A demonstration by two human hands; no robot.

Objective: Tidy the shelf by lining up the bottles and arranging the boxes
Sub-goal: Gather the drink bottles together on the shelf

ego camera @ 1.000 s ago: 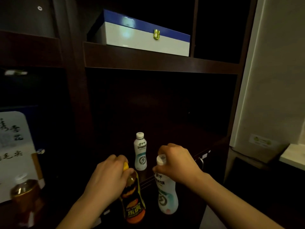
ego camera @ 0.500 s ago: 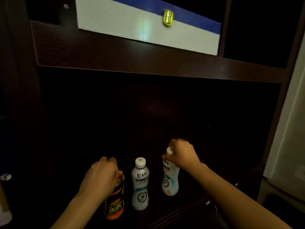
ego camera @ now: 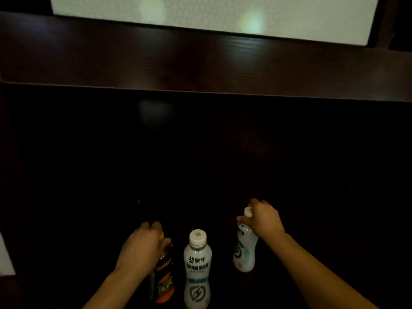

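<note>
Grip, left hand (ego camera: 142,248): fingers curled round the neck of the dark bottle (ego camera: 165,284).
Grip, right hand (ego camera: 264,221): clamped on the cap end of the right white bottle (ego camera: 244,255).
Location: both stand on the dark shelf (ego camera: 323,253), flanking the free middle white bottle (ego camera: 197,270). The dark one is just beside it, the white one apart.
Above: white box (ego camera: 200,12) on the upper board.
Risk: top-held bottles may tip on release, and the dark bottle may knock its neighbour.

left bottle (ego camera: 165,284) just beside middle bottle (ego camera: 197,270) at nine o'clock, right bottle (ego camera: 244,253) apart at two. box (ego camera: 211,12) on the board (ego camera: 200,63) above, twelve o'clock.
</note>
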